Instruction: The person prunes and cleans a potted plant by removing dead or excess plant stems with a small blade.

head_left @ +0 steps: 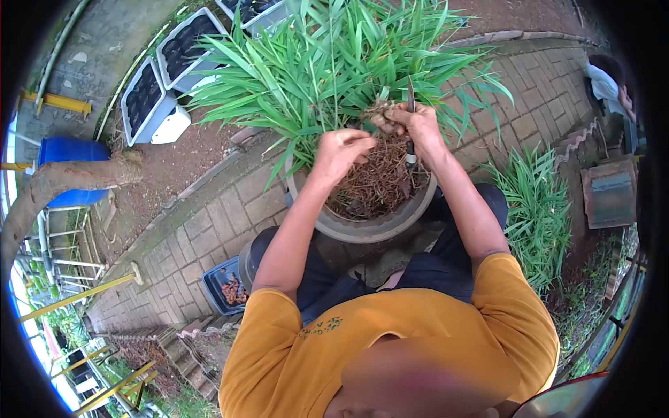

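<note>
A large round pot stands between the person's knees, filled with a mat of brown fibrous roots. Long green leafy stems spread from its far side. My right hand is closed around a knife, its blade pointing away from me and its dark handle hanging below the palm. The same hand's fingers grip a knobbly pale rhizome at the root mass. Just left of it, my left hand is curled over the roots, fingertips pinched together; what they hold, if anything, is hidden.
A blue tray with reddish-brown pieces lies on the brick path at left. Grey planter boxes and a blue barrel stand farther left. Leafy plants grow at right; another person is at the far right edge.
</note>
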Motion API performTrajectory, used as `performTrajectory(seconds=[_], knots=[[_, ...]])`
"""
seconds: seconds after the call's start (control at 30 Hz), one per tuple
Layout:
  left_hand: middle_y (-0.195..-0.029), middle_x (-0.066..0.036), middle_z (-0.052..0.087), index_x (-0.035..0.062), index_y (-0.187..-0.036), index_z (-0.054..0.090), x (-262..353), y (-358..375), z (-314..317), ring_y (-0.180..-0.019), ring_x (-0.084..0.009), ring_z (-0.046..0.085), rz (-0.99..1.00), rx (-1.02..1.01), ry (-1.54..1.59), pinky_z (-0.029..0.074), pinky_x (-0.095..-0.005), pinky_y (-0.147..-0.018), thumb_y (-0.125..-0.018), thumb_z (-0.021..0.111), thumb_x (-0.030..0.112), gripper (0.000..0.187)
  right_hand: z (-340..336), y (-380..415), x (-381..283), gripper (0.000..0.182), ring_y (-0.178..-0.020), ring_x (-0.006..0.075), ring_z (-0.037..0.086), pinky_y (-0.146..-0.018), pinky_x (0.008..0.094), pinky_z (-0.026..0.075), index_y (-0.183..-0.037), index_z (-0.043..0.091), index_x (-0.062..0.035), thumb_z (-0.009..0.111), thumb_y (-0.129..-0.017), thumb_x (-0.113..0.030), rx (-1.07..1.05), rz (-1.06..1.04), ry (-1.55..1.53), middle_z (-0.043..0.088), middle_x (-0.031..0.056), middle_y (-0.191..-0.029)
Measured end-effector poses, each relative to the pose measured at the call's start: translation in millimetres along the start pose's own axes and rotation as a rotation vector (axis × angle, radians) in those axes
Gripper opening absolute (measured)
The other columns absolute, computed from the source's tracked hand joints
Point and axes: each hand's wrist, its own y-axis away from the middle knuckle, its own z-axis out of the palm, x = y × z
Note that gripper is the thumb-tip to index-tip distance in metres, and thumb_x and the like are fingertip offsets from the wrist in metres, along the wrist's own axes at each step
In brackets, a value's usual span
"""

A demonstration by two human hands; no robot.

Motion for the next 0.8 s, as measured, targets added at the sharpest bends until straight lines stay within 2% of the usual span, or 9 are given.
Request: performTrajectory(seconds=[0.03, 0.2, 0.3, 0.43, 0.47, 0.6, 0.63, 0.7, 0.8], knots=[[-0.095, -0.016, 0.065, -0.0120, -0.114, 0.057, 11, 5, 10, -0.080, -0.0204, 0.066, -0.125, -0.044, 0.322, 0.056, -0.0301, -0.069, -0.081, 0.072, 0.015, 0.045, 11, 5, 3, 0.010, -0.045, 0.0074, 0.048, -0.042, 0.0217, 0.034, -0.081, 0.062, -0.0010, 0.070, -0.076, -0.004, 0.002, -0.021, -0.010, 0.061, 0.0033, -0.064], [-0.098, -0.015, 0.066, -0.0077, -0.120, 0.053, -8, -9, 2, -0.082, -0.0238, 0.068, 0.017, 0.186, 0.431, 0.054, -0.0274, -0.061, -0.087, 0.067, 0.015, 0.042, 37, 20, 6, 0.014, -0.050, 0.0062, 0.048, -0.046, 0.0227, 0.037, -0.075, 0.060, -0.0038, 0.074, -0.073, -0.006, -0.064, -0.116, 0.035, 0.058, 0.0000, -0.064], [-0.100, -0.016, 0.067, -0.0053, -0.123, 0.052, 1, -7, -7, -0.080, -0.0255, 0.069, 0.012, 0.185, 0.617, 0.051, -0.0249, -0.058, -0.088, 0.065, 0.014, 0.042, 50, 26, 11, 0.011, -0.054, 0.0048, 0.048, -0.049, 0.0222, 0.038, -0.076, 0.061, -0.0047, 0.072, -0.074, -0.006, -0.103, -0.232, 0.015, 0.058, -0.0014, -0.067], [-0.111, -0.015, 0.064, -0.0033, -0.125, 0.051, 1, -3, -24, -0.092, -0.0266, 0.067, -0.030, 0.071, 0.792, 0.056, -0.0324, -0.068, -0.090, 0.062, 0.011, 0.039, 53, 31, 5, 0.009, -0.058, 0.0037, 0.049, -0.050, 0.0222, 0.039, -0.083, 0.065, -0.0043, 0.071, -0.076, -0.005, -0.271, -0.199, 0.024, 0.059, -0.0034, -0.067], [-0.115, -0.016, 0.062, -0.0033, -0.124, 0.051, 2, -2, -29, -0.098, -0.0278, 0.065, -0.017, 0.055, 0.793, 0.058, -0.0369, -0.077, -0.091, 0.059, 0.011, 0.037, 49, 31, -1, 0.018, -0.057, 0.0056, 0.050, -0.050, 0.0218, 0.039, -0.092, 0.066, -0.0028, 0.069, -0.081, -0.017, -0.302, -0.156, 0.127, 0.061, 0.0006, -0.075], [-0.115, -0.018, 0.061, -0.0046, -0.122, 0.051, -1, -5, -51, -0.101, -0.0331, 0.063, -0.032, 0.030, 0.815, 0.056, -0.0378, -0.082, -0.092, 0.056, 0.012, 0.034, 43, 30, -22, 0.044, -0.061, 0.0086, 0.051, -0.050, 0.0219, 0.035, -0.102, 0.059, 0.0009, 0.060, -0.086, -0.040, -0.141, 0.147, 0.157, 0.058, 0.0068, -0.088], [-0.115, -0.018, 0.061, -0.0048, -0.121, 0.052, -4, -6, -55, -0.101, -0.0334, 0.063, -0.043, 0.038, 0.817, 0.056, -0.0376, -0.081, -0.092, 0.055, 0.011, 0.033, 38, 27, -21, 0.041, -0.064, 0.0084, 0.051, -0.052, 0.0228, 0.037, -0.105, 0.057, 0.0008, 0.063, -0.086, -0.035, -0.149, 0.220, 0.133, 0.056, 0.0062, -0.087], [-0.115, -0.019, 0.061, -0.0052, -0.119, 0.052, -6, -7, -59, -0.100, -0.0340, 0.063, -0.071, 0.045, 0.825, 0.056, -0.0373, -0.080, -0.092, 0.054, 0.009, 0.031, 31, 22, -15, 0.033, -0.060, 0.0080, 0.051, -0.052, 0.0228, 0.038, -0.109, 0.057, 0.0004, 0.060, -0.089, -0.026, -0.242, 0.113, 0.212, 0.058, 0.0061, -0.087], [-0.111, -0.019, 0.062, -0.0060, -0.118, 0.053, -2, -10, -56, -0.098, -0.0338, 0.064, -0.086, 0.067, 0.862, 0.056, -0.0359, -0.077, -0.090, 0.054, 0.006, 0.030, 35, 36, -25, 0.033, -0.051, 0.0072, 0.047, -0.048, 0.0216, 0.039, -0.121, 0.056, 0.0006, 0.054, -0.092, -0.016, -0.158, -0.125, 0.076, 0.057, 0.0032, -0.075]])
